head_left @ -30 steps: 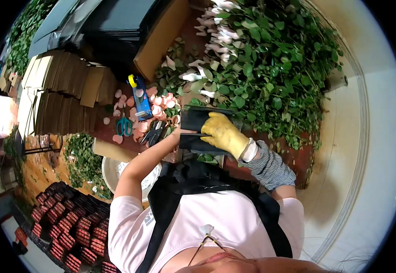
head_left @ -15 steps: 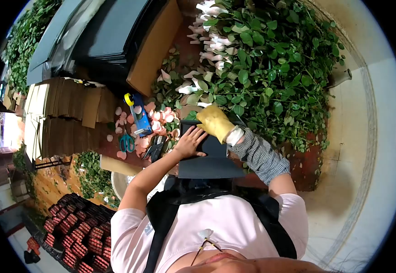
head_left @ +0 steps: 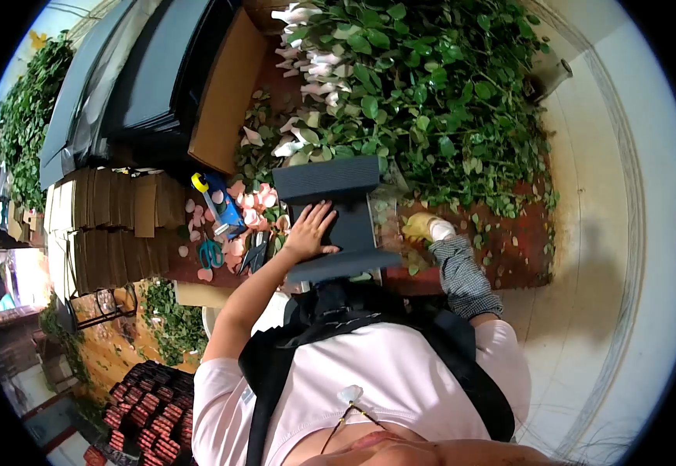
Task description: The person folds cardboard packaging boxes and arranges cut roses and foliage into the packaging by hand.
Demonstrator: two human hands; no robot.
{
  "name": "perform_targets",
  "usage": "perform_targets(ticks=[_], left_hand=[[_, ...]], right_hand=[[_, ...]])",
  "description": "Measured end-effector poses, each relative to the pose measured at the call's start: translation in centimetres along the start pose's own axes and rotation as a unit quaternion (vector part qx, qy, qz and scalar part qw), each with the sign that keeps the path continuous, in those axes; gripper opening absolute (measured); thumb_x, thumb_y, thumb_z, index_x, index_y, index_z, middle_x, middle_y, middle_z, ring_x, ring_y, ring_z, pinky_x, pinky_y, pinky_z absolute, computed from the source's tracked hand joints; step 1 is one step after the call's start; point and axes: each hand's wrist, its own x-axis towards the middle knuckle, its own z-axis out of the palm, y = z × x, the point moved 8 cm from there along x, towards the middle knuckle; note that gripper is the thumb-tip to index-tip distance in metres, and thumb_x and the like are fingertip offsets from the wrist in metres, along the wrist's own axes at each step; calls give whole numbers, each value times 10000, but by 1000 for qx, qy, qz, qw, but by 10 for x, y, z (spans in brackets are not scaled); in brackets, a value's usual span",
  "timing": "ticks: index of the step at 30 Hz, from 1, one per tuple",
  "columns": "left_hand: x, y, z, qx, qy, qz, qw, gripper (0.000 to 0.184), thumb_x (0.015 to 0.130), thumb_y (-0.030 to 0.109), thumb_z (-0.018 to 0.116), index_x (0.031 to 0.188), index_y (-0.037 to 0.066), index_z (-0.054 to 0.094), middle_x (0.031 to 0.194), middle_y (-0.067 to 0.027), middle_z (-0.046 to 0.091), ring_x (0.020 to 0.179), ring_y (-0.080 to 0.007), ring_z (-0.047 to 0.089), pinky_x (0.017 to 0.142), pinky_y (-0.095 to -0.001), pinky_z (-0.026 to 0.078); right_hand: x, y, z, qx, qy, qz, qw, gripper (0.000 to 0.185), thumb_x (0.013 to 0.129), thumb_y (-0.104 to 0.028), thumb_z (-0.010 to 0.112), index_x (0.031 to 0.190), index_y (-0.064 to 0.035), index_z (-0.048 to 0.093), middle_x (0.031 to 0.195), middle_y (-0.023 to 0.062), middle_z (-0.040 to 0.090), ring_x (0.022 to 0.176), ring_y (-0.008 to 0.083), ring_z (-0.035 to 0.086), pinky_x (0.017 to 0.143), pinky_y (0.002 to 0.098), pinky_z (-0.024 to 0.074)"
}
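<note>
My left hand (head_left: 311, 231) is bare and lies flat with fingers spread on the middle panel of a dark grey corrugated sheet (head_left: 351, 223). The sheet's far flap (head_left: 327, 179) stands up, and its near flap (head_left: 344, 266) is tilted up beside my body. My right hand (head_left: 419, 227), in a yellow glove with a checked sleeve, is low over the red table to the right of the sheet. Its fingers are small and partly hidden, so I cannot tell whether they grip anything. A clear plastic piece (head_left: 385, 220) lies between the sheet and the glove.
Leafy rose stems (head_left: 447, 101) with white-wrapped heads (head_left: 318, 78) fill the far side. Left are pink petals (head_left: 254, 206), teal scissors (head_left: 210, 254), a blue tape dispenser (head_left: 231, 217), a black-handled tool (head_left: 256, 252), brown cardboard (head_left: 109, 233) and stacked dark sheets (head_left: 151, 70).
My right hand has moved off the sheet, right and towards me. The sheet's far and near flaps now stand raised. My left hand stays on the sheet. The view has shifted slightly.
</note>
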Motion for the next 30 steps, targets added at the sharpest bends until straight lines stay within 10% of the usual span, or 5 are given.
perform_targets(ticks=[6,11,18,24,30], left_hand=[[-5,5,6,19,-14,5,1000,985,783,742,543,1440,25,389,1531,-194,315,1418,-334,296,1170,-473,196],[-6,5,6,37,-10,7,999,993,791,754,517,1452,25,381,1539,-191,308,1435,-322,270,1178,-467,180],[-8,2,14,51,-25,-5,998,981,772,732,560,1442,34,398,1538,-167,316,1435,-304,273,1178,-463,186],[-7,8,1,31,24,17,999,976,776,723,566,1430,18,402,1520,-199,338,1418,-339,304,1163,-486,221],[-8,3,7,11,14,18,1000,960,770,721,573,1421,32,419,1530,-179,327,1429,-318,280,1178,-470,186]], right_hand=[[-162,-133,-65,299,58,-394,867,486,948,-295,601,1357,-47,510,1343,150,566,1219,276,544,1008,376,448],[-220,-35,-167,274,732,-253,570,401,952,-171,597,1342,-104,529,1368,111,556,1244,257,533,1028,353,446],[-209,-193,-66,244,-46,-528,813,587,956,-357,611,1434,-72,424,1368,145,546,1253,252,526,1055,388,429],[-136,-203,37,-318,196,-291,881,306,784,-197,657,1057,-60,681,955,122,718,891,329,683,813,413,524],[-164,-218,9,162,-104,-524,830,642,928,-367,649,1417,-13,431,1419,127,493,1316,222,438,1105,352,332]])
